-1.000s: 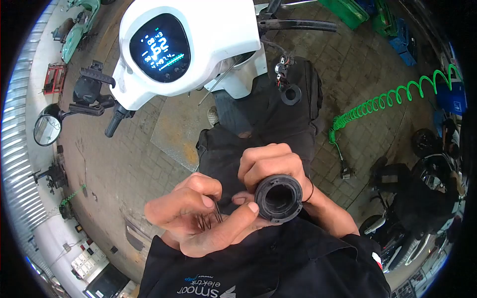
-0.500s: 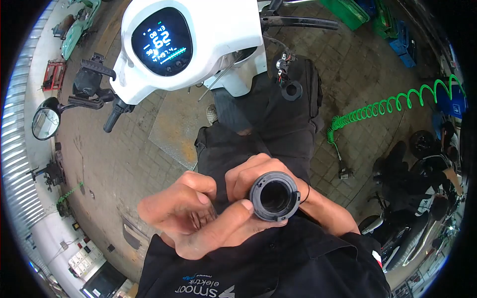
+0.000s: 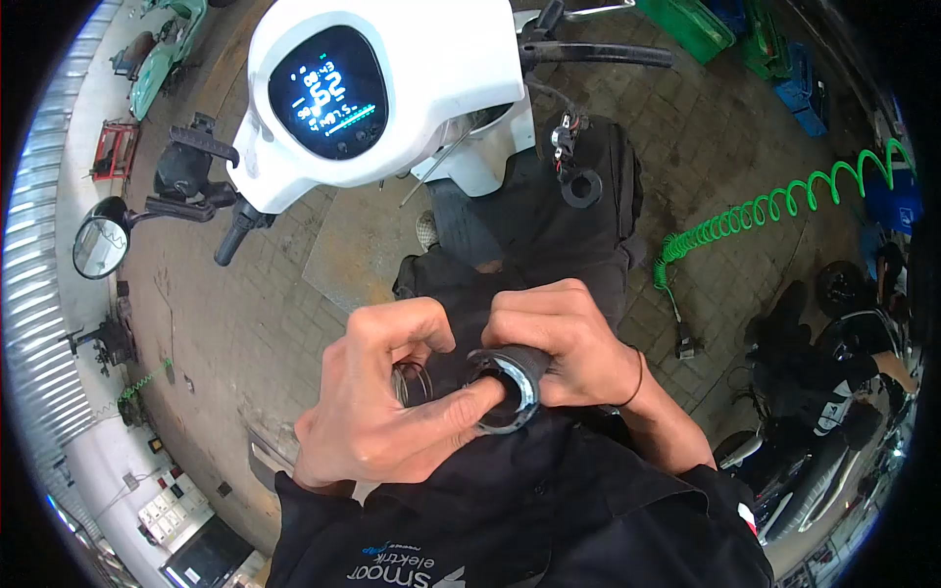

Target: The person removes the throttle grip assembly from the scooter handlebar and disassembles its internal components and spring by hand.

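Observation:
A black hollow tube (image 3: 534,365) with a notched collar lies in my right hand (image 3: 573,343), whose fingers wrap round it. The open end, with a pale shine on its rim, faces down and left. From the left, the thumb of my left hand (image 3: 392,402) reaches into or over that opening; its exact depth is hidden. Thin curved metal rings (image 3: 420,384), perhaps a coil, sit within the curled fingers of my left hand. Both hands are just above the dark-clothed lap.
Ahead is a white scooter front with a lit display (image 3: 329,93), handlebar grip (image 3: 235,238) and mirror (image 3: 101,247). A black ring part with wires (image 3: 581,188) hangs at its right. A green coiled hose (image 3: 755,214), crates (image 3: 686,24), a motorcycle and another person (image 3: 833,377) are right.
The tube has tilted, so its opening now faces down-left rather than up at the camera. My left hand has turned, its thumb has moved to the opening, and the metal rings have come into view.

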Demonstrator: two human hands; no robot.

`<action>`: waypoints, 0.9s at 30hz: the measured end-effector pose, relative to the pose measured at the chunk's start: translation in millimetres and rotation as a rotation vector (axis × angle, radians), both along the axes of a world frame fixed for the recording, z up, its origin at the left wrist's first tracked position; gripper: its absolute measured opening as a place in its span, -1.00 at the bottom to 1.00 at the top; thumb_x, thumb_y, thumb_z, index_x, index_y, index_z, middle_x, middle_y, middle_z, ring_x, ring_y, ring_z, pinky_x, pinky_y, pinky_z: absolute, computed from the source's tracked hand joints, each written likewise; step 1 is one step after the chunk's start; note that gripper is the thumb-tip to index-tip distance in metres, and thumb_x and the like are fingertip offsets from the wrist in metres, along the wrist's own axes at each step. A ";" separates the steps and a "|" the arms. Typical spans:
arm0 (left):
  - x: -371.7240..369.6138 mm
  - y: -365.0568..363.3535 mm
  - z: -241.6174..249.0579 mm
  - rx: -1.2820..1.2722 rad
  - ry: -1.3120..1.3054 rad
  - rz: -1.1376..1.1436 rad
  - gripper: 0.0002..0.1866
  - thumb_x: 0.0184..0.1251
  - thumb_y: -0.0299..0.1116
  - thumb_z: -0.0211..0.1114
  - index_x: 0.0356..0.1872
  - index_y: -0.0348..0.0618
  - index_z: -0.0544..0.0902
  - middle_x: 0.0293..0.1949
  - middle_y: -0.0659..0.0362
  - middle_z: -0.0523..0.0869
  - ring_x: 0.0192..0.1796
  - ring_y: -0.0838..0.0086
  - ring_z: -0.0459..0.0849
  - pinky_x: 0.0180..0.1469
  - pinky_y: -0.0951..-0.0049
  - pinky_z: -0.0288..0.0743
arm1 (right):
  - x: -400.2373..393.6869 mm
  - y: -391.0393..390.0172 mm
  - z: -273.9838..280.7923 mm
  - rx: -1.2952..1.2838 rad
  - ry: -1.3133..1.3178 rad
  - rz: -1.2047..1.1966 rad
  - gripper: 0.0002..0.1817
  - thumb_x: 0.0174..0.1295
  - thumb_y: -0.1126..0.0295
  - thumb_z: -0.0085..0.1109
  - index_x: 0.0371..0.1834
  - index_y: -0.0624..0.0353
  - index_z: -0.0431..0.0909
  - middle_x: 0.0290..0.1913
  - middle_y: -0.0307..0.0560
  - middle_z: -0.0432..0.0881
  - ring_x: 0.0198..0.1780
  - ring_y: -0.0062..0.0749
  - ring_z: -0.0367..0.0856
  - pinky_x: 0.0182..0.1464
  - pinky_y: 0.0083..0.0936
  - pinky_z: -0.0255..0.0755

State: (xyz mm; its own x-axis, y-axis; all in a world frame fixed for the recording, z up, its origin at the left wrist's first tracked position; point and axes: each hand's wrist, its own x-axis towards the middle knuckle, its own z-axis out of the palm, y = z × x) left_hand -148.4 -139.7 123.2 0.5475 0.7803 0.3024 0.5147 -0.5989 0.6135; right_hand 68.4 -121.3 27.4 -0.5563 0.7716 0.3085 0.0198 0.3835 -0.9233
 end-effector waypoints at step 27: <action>19.8 -22.9 -70.0 -0.792 -0.388 0.298 -0.66 0.40 -0.27 0.58 -0.01 -0.37 0.79 0.01 0.20 0.33 -0.22 0.65 0.36 -0.24 0.61 0.31 | 5.7 -13.6 -30.1 0.251 -0.553 -0.377 -0.60 -0.14 0.43 0.45 -0.16 -0.10 0.62 -0.31 -0.30 0.55 -0.35 -0.25 0.60 -0.31 -0.25 0.52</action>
